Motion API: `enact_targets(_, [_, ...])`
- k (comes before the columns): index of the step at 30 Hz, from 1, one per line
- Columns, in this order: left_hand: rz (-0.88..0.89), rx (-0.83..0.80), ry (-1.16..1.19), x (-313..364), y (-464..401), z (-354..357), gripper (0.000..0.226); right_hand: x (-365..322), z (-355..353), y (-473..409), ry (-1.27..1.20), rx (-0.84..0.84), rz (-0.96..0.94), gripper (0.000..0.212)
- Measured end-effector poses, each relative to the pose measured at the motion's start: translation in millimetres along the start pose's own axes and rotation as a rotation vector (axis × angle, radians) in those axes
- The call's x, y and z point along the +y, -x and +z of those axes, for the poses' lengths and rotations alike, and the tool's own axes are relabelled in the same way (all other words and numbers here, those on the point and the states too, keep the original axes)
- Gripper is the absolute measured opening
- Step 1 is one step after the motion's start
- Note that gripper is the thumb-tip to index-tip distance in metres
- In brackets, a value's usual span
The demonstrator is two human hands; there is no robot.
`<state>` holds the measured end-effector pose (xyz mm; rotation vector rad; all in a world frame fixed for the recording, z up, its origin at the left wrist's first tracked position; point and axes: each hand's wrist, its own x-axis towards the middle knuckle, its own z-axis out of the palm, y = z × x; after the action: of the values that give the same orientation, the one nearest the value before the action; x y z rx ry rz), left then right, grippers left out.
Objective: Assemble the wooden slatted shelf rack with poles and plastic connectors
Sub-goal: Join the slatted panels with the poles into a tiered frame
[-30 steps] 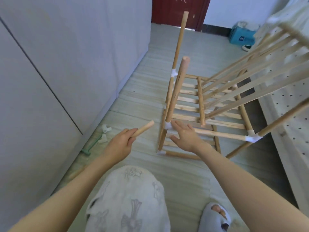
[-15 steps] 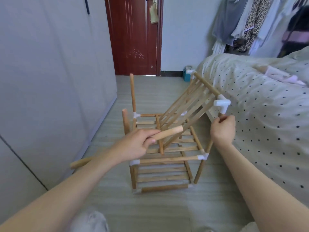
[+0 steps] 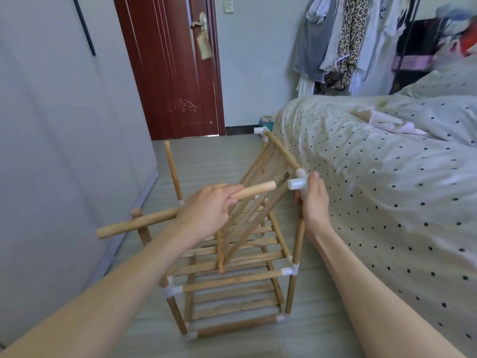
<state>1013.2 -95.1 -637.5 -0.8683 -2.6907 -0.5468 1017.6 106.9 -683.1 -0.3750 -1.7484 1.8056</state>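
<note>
pole [image 3: 178, 214] in left hand [image 3: 206, 206], no readable writing

The left hand [image 3: 206, 210] covers the middle of the loose pole [image 3: 144, 220] it grips, so only the pole's two ends show. The right hand [image 3: 315, 202] hides the lower part of the white connector [image 3: 299, 182] and the top of the post beneath it. Both forearms run off the bottom edge. The hanging clothes [image 3: 343, 40] and the red-and-blue heap [image 3: 459, 34] at the upper right are blurred and cut by the frame.

Slatted rack [image 3: 232, 288] on plank floor [image 3: 206, 156]
</note>
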Motion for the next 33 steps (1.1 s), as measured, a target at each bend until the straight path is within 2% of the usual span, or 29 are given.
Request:
enact_targets(10, [0.096, 0.008, 0.046, 8, -7, 14, 0.041, 1, -5, 11, 0.033, -0.051, -0.033, 0.034])
enact_targets(17, [0.134, 0.009, -0.027, 12, -15, 21, 0.041, -1, -5, 13, -0.032, -0.078, 0.012, 0.031])
enact_targets(22, [0.199, 0.089, -0.330, 16, -22, 20, 0.047, -3, -6, 14, -0.081, -0.106, 0.040, 0.028])
enact_targets(24, [0.237, 0.089, -0.361, 19, -30, 18, 0.041, -2, -7, 12, -0.073, -0.131, 0.035, 0.041])
enact_targets(28, [0.232, -0.009, -0.245, 19, -41, 20, 0.031, -3, -10, 12, -0.070, -0.130, 0.025, 0.042])
enact_targets(33, [0.077, -0.280, 0.069, 22, -56, 15, 0.020, -7, -7, 16, -0.113, -0.115, 0.043, 0.042])
